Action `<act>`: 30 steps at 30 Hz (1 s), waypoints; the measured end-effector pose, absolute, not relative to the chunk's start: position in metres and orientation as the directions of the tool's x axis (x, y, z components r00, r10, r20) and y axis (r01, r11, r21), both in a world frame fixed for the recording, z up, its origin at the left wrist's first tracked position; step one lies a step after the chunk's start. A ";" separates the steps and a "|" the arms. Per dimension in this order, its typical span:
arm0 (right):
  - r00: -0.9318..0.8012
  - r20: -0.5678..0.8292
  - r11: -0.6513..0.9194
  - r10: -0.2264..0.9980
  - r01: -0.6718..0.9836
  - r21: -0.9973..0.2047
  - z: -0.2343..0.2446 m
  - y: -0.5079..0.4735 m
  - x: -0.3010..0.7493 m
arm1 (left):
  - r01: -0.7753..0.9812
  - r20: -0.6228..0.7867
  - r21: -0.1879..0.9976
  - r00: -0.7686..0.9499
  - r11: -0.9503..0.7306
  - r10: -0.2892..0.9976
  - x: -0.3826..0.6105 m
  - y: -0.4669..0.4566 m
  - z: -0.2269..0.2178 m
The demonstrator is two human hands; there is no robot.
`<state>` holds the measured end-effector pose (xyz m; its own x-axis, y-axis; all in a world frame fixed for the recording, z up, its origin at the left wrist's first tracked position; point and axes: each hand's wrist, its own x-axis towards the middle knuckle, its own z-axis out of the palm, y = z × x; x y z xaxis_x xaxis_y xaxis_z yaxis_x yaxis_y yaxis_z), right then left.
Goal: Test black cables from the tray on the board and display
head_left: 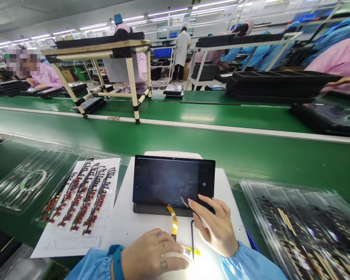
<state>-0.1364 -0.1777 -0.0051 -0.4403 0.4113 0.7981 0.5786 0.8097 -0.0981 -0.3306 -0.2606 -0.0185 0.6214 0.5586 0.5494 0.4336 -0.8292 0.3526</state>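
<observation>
A dark tablet [169,182] stands tilted on a white stand, its screen lit with a mostly black camera-like display. My right hand [214,223] is open, its fingers stretched over the screen's lower right part and its fingertips at the glass. From under the tablet a gold ribbon cable [173,221] runs down to my left hand [156,254]. That hand is closed, fingers curled inward; whatever they grip is hidden. Between my hands lies a thin black strip [192,237] beside a yellow label [196,252]. Bright light glares below them.
Small ribbon-cable parts [90,198] lie in rows over a printed sheet [67,243] at left. Beyond sits a clear tray [8,186] with a tape roll [33,180]. Another clear tray [309,229] of parts stands right. A green conveyor [119,136] crosses ahead; co-workers sit beyond.
</observation>
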 end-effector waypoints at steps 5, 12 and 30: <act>-0.465 0.796 0.824 0.387 0.562 -0.073 -0.008 -0.177 -0.138 | 0.433 0.514 0.350 0.652 -0.830 0.557 -0.332 -0.260 -0.020; -0.512 0.781 0.856 0.358 0.513 -0.056 -0.010 -0.179 -0.144 | 0.441 0.480 0.364 0.666 -0.820 0.571 -0.333 -0.261 -0.020; -0.588 0.722 0.868 0.364 0.496 -0.034 -0.006 -0.181 -0.146 | 0.434 0.525 0.380 0.625 -0.817 0.577 -0.331 -0.262 -0.022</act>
<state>-0.1464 -0.1807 -0.0056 -0.5880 0.3639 0.7224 0.4959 0.8677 -0.0335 -0.3308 -0.2620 -0.0222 0.6252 0.5771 0.5254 0.4343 -0.8166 0.3802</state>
